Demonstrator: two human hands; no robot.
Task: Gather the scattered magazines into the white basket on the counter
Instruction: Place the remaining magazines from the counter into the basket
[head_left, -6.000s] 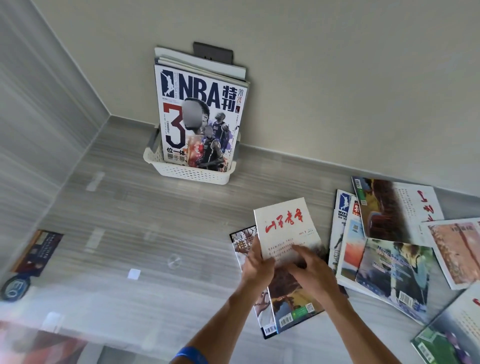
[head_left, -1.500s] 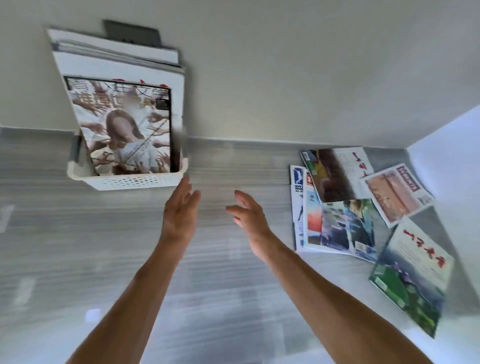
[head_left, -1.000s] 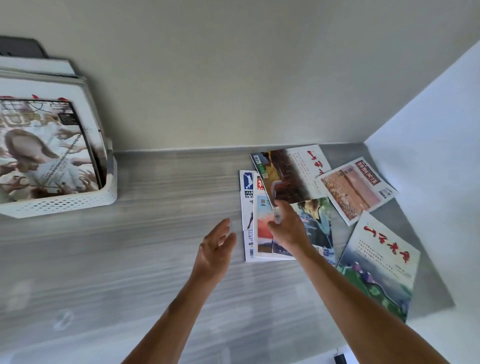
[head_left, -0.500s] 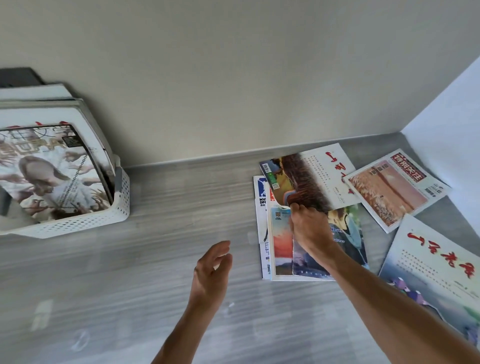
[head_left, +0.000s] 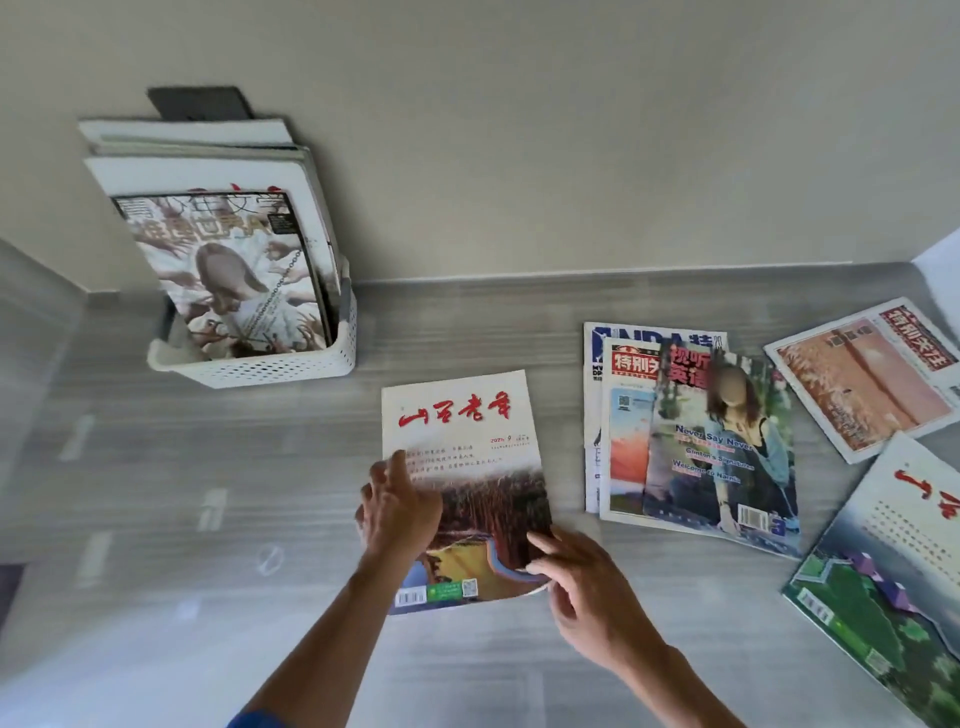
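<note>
I see a white magazine with red letters (head_left: 464, 467) lying flat on the gray counter (head_left: 156, 519), in the middle and near to me. The left hand (head_left: 397, 512) rests on its left edge with the fingers spread and one finger pointing up along the page. The right hand (head_left: 589, 597) is at the near right corner, with fingertips touching the cover there. That corner looks lifted a little off the counter. Neither hand is closed around the magazine; I cannot tell if the right thumb is under the corner.

Far to the left stands the white basket (head_left: 270, 366), close to the wall. Magazines stand up in it, and the front one is a cover with many reaching hands (head_left: 228, 270). Taller white ones lean behind it.

To the right of the magazine under the hands there is a small pile. On top is a cover with a woman in a blue jacket (head_left: 722, 447). Under it I see a cover with an orange picture (head_left: 626, 431), and under that a blue and white sports magazine (head_left: 597, 338).

Farther right lies a brown and orange magazine (head_left: 862, 379), tilted. Near the right edge lies a green and white magazine (head_left: 893, 587), also tilted and partly cut off by the picture.
</note>
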